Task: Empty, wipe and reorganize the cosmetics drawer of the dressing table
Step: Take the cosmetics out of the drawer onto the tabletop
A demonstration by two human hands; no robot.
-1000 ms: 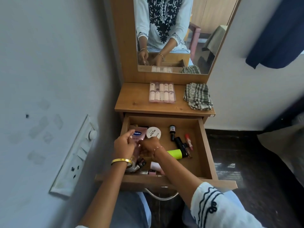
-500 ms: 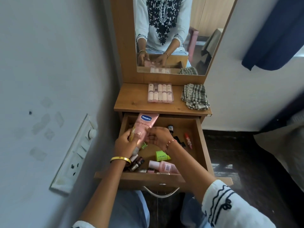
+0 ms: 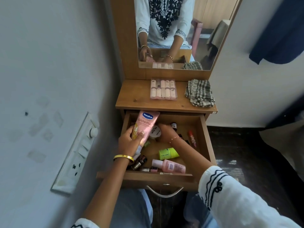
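Observation:
The wooden drawer (image 3: 206, 142) of the dressing table stands pulled out, with cosmetics inside. My left hand (image 3: 130, 142) grips a pink Vaseline tube (image 3: 145, 125) and holds it upright above the drawer's left side. My right hand (image 3: 165, 131) grips a round white jar (image 3: 155, 132) at the drawer's back. Loose in the drawer lie a neon green bottle (image 3: 168, 153), a pink bottle (image 3: 169, 166), a red lipstick (image 3: 191, 139), a small dark bottle (image 3: 173, 125) and several small items (image 3: 141, 163) at the front left.
On the tabletop (image 3: 134, 97) sit a clear case of pink tubes (image 3: 163, 89) and a folded checked cloth (image 3: 199, 92). A mirror (image 3: 205, 38) rises behind. A wall with a switch panel (image 3: 77, 153) is close on the left. Dark floor lies to the right.
My left hand has lifted the pink tube out of the drawer and stood it upright. My right hand let go of the tube and took hold of the white jar.

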